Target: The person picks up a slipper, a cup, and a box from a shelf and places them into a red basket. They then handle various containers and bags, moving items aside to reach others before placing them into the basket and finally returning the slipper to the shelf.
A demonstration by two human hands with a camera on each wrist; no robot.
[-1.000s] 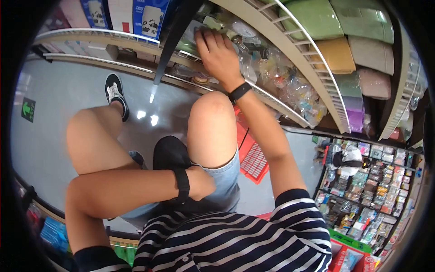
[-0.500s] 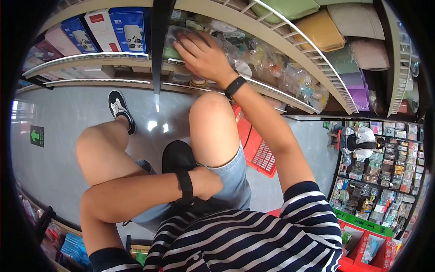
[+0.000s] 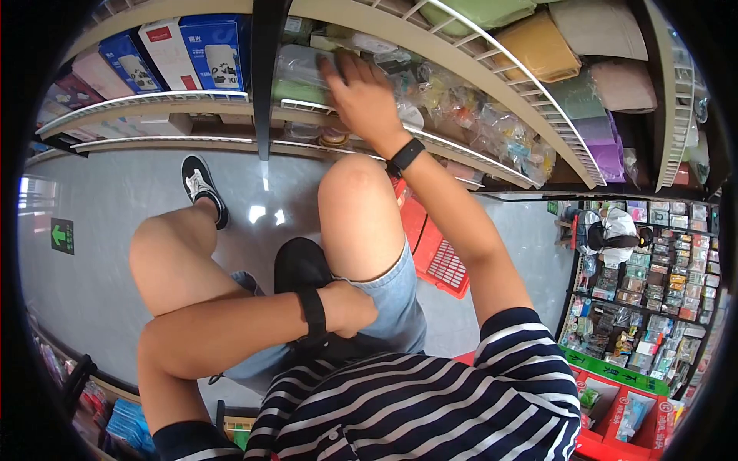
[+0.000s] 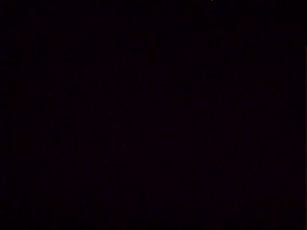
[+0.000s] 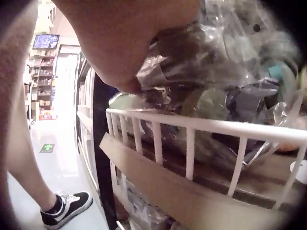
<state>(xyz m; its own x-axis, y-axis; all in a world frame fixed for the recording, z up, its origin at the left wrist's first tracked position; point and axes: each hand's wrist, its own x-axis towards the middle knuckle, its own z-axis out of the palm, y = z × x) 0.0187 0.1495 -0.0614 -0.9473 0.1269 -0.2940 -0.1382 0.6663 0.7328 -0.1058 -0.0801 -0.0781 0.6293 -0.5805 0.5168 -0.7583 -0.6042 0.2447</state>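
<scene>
In the head view my right hand (image 3: pixel 363 98) reaches into a wire-fronted shelf, its loosely bent fingers touching clear plastic packages (image 3: pixel 453 100). A pale, flat package (image 3: pixel 298 64) lies just left of the fingertips. The right wrist view shows part of this hand (image 5: pixel 129 40) over the crinkled clear bags (image 5: pixel 211 62), behind the white wire rail (image 5: pixel 216 125); most fingertips are out of sight. My left hand (image 3: pixel 352 309) rests on the denim shorts at the lap, with its fingers hidden. Nothing can be made out in the left wrist view, which is black.
A red basket (image 3: pixel 440 257) stands on the floor beside the right knee. Boxes (image 3: pixel 214 54) stand on the shelf past the dark upright post (image 3: pixel 265 84). Folded cloth goods (image 3: pixel 538 46) fill the shelf above. Another person (image 3: pixel 611 234) is by the far racks.
The view has swung since the first frame. In the last half second my right hand has shifted slightly right, uncovering more of the pale package. My left hand has stayed on the lap.
</scene>
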